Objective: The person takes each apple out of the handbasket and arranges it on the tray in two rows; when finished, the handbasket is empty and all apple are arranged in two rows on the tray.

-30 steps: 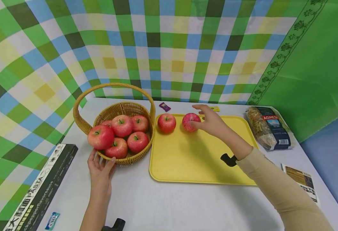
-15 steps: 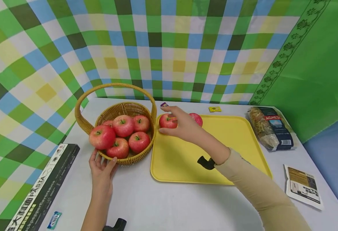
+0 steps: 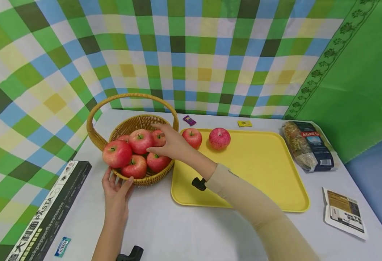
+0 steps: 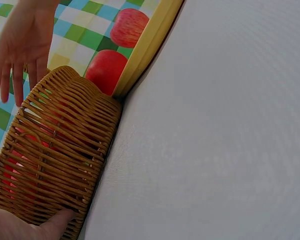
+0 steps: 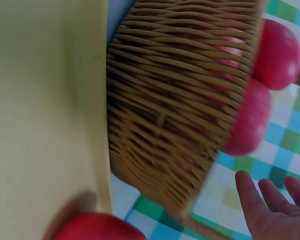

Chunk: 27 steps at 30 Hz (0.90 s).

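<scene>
A wicker basket (image 3: pixel 149 180) with an arched handle holds several red apples (image 3: pixel 140 141). My left hand (image 3: pixel 116 199) rests against its near-left wall, thumb at the rim and fingers spread on the wicker. In the left wrist view the fingers (image 4: pixel 57 225) touch low on the basket. Over the basket's right side hovers my right hand (image 3: pixel 172 145), fingers and thumb apart with nothing between them, partly covering the apples there. Two more apples sit on the yellow tray (image 3: pixel 249 170): a smooth red one (image 3: pixel 192 137) and a speckled pinkish one (image 3: pixel 219 138).
A bag of pasta (image 3: pixel 309 145) lies right of the tray, with a white-and-brown packet (image 3: pixel 344 214) nearer. A long pasta box (image 3: pixel 52 206) lies at the left. Small wrapped sweets include a purple one (image 3: pixel 189 120), a yellow one (image 3: pixel 244 123) and a blue one (image 3: pixel 62 247).
My right hand has moved left from above the speckled apple, past the smooth red apple, to over the basket. Both tray apples stay put. My left hand keeps its place at the basket.
</scene>
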{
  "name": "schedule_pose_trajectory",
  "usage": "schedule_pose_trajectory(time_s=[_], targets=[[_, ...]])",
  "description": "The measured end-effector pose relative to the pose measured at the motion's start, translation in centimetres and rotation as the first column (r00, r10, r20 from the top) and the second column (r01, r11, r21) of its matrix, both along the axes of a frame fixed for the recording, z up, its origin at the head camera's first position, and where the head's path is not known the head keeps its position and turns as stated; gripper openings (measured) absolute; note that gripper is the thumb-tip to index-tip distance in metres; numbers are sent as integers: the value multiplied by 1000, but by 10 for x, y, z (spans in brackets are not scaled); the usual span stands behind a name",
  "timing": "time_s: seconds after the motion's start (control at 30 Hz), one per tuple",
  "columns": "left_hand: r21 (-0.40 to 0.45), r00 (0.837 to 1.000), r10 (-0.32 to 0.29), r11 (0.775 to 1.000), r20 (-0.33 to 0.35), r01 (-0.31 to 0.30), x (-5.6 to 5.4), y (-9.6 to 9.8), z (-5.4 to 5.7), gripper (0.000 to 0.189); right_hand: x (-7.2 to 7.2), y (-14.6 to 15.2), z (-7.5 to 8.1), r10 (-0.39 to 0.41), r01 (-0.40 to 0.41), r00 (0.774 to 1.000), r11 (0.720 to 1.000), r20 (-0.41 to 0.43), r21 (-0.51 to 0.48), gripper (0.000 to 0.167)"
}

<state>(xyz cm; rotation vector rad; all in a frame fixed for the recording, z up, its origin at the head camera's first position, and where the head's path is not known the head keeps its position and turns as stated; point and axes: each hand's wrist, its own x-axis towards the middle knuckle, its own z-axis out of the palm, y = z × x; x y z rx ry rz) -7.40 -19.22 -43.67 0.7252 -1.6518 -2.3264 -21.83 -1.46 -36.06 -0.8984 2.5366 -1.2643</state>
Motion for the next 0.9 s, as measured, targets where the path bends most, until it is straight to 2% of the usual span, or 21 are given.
schedule_pose_trajectory(time_s=[0.23,0.47,0.67,0.9], targets=[[14,1000,-5,1000,-12,5,-1,1,-1,83,-10,-26,-15,-43,46,999,995,-28,86,82],[7,1000,-12,1000,-29,12,-2,3,-2,82,-16,-41,-18,-43,47,998,991,-37,125,81],[1,1000,-21,1000,-18,21,-2,2,-1,82,-16,-46,-20,-31,37,999,990,-45,136,81],[-14,1000,-21,1000,-12,21,-1,0,0,81,-16,-49,-23,-37,42,998,994,-50,101,79]])
